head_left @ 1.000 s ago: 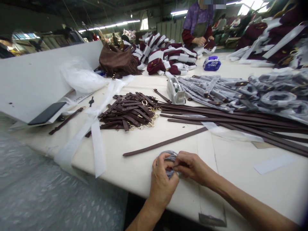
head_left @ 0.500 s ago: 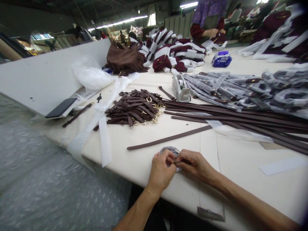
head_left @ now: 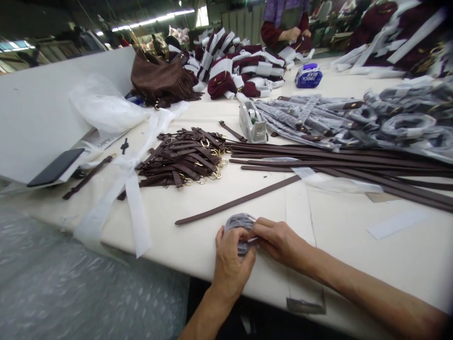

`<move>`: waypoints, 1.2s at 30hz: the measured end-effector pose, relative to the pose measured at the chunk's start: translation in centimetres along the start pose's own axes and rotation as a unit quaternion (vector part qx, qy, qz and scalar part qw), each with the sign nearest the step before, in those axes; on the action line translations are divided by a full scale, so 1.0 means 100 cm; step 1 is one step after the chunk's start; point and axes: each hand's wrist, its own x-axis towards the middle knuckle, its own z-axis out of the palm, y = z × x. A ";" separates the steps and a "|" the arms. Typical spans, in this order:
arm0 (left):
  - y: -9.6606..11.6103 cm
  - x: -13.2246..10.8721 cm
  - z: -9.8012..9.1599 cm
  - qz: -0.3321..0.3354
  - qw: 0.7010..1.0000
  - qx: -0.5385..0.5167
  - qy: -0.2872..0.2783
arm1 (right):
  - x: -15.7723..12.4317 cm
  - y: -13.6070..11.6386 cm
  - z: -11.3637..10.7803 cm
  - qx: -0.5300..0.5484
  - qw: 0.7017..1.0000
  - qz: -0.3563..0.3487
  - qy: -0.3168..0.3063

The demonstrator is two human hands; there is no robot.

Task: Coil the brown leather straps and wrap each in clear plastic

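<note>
A coiled strap in clear plastic wrap (head_left: pixel 238 221) is between my two hands, close to the table's front edge. My left hand (head_left: pixel 231 259) is closed round the coil's near left side, thumb and fingers gripping it. With thumb and forefinger, my right hand (head_left: pixel 279 240) pinches the dark end of the strap at the coil's right side; its fingertips partly hide that end. Just beyond the hands, a single brown leather strap (head_left: pixel 237 200) lies flat and slanting across the table.
A heap of short brown straps with gold rings (head_left: pixel 180 158) lies beyond, left of a grey tape dispenser (head_left: pixel 252 123). Long brown straps (head_left: pixel 339 160) and plastic-wrapped straps (head_left: pixel 318 118) fill the right. A person (head_left: pixel 286 28) stands at the far side, near wrapped maroon bags (head_left: pixel 244 71).
The view has shifted, so the table's contents sit further left. My left hand has opened wider round the coil, and more of the coil shows. My right hand still pinches at its right side.
</note>
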 end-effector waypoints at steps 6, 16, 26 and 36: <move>0.004 0.003 0.003 -0.029 0.999 -0.018 0.013 | -0.004 0.012 -0.006 0.087 0.995 -0.048 -0.011; -0.007 0.000 -0.006 0.091 0.995 0.015 -0.045 | -0.011 0.003 -0.022 0.106 0.990 -0.041 -0.079; -0.004 0.000 -0.017 0.107 0.986 0.058 -0.113 | -0.010 0.010 -0.008 0.031 0.995 -0.075 -0.054; -0.029 0.000 0.005 0.201 0.964 0.169 0.041 | -0.009 0.014 0.010 -0.014 0.997 -0.042 -0.056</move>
